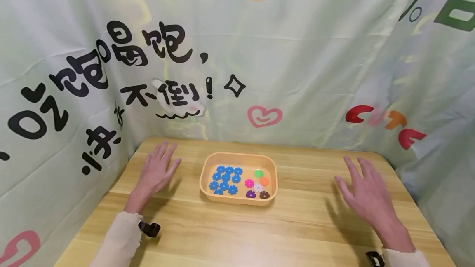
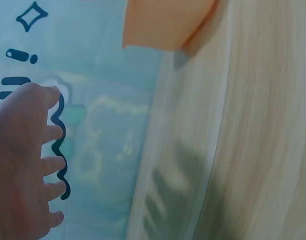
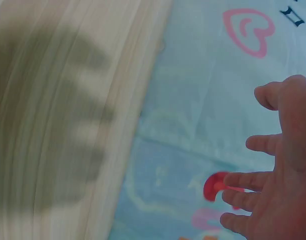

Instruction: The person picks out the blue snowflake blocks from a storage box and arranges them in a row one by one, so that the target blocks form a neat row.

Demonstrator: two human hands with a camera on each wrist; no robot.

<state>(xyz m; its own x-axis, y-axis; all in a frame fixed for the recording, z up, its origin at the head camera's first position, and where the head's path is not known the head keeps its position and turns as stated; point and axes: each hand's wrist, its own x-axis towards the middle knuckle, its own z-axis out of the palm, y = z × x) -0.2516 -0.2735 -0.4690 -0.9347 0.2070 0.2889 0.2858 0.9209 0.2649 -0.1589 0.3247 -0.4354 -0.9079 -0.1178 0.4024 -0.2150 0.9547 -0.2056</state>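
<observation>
An orange tray point(image 1: 237, 202) with rounded corners sits mid-table between the two hands. Several blue flower-shaped discs point(image 1: 226, 177) lie in its left part. On its right side are a green disc point(image 1: 259, 173), an orange disc point(image 1: 264, 181), a pink one point(image 1: 249, 183), a white one point(image 1: 258, 187), a purple one point(image 1: 250, 194) and a brown one point(image 1: 264, 195). My left hand point(image 1: 157, 168) is spread above the table left of the tray, holding nothing. To the tray's right, my right hand point(image 1: 367, 190) hovers with fingers apart, also holding nothing.
The wooden table point(image 1: 237, 234) has rounded far corners. A pale printed curtain point(image 1: 304, 73) with black lettering, a pink heart and coloured letters hangs behind it and along both sides. Black bands point(image 1: 149, 229) are worn at the wrists, and both hands cast shadows on the wood.
</observation>
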